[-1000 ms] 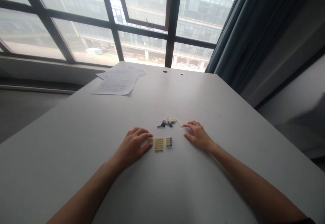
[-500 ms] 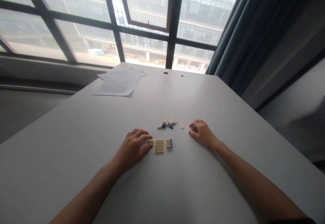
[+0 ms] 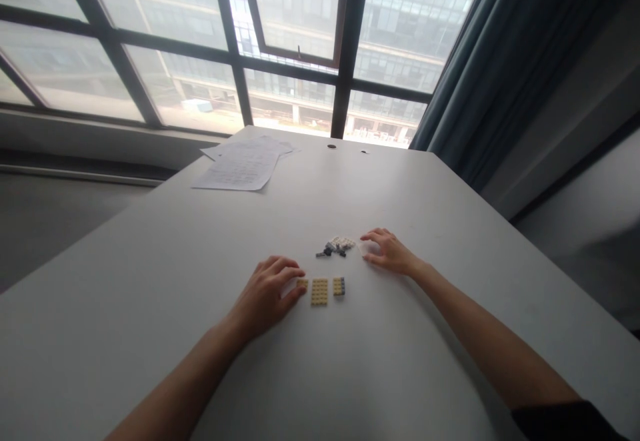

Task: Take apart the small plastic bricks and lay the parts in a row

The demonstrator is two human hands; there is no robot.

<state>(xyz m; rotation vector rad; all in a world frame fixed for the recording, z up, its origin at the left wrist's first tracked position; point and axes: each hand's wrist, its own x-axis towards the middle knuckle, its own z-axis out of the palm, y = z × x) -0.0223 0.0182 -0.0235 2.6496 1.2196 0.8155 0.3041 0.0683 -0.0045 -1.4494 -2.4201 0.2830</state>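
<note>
Left hand (image 3: 267,292) flat on the white table (image 3: 165,281), fingers spread, gripping nothing, fingertips touching a small tan studded plate (image 3: 302,283). Just beside: larger tan studded plate (image 3: 319,291), then tan-and-grey brick (image 3: 339,286). Right hand (image 3: 387,252) loosely curled, unclenched, near a small pile of white and dark pieces (image 3: 337,246).

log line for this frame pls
left hand: touching small tan plate | right hand: by brick pile | table: tan plate, papers
</note>
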